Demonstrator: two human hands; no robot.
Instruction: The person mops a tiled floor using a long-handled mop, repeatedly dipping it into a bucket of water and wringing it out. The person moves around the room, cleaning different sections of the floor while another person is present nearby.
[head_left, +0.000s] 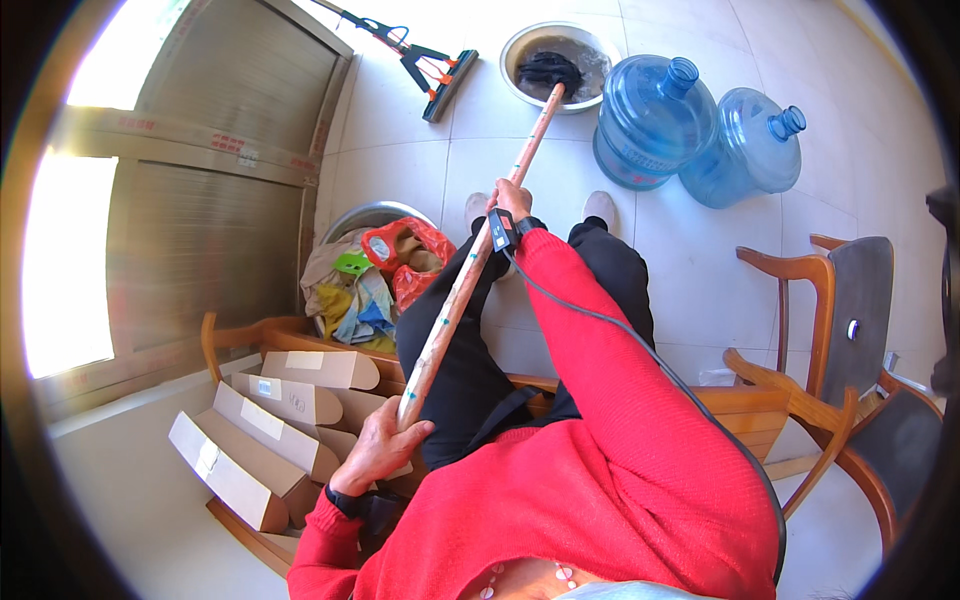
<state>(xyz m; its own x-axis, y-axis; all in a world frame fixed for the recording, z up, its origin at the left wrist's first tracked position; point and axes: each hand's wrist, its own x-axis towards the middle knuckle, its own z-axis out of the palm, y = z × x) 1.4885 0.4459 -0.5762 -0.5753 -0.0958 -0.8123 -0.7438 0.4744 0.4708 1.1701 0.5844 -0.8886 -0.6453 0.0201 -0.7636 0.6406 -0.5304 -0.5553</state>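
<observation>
A long wooden mop handle (450, 307) runs slantwise across my lap, and both hands hold it. My left hand (382, 442) grips its near end, low in the picture. Farther along, my right hand (512, 201) is closed round the shaft above my knees, with a small black device (502, 229) on a cable at that wrist. At the far end, the dark mop head (550, 69) lies in murky water inside a round metal basin (510, 46) on the floor. The water partly covers the mop head.
Two blue water jugs (652, 124) stand right of the basin. A squeeze mop (450, 86) lies left of it. Beside my left leg sits a metal tub (375, 211) of cloths and a red plastic bag (420, 244). Cardboard boxes (255, 435) lie at left; wooden chairs (825, 315) stand at right.
</observation>
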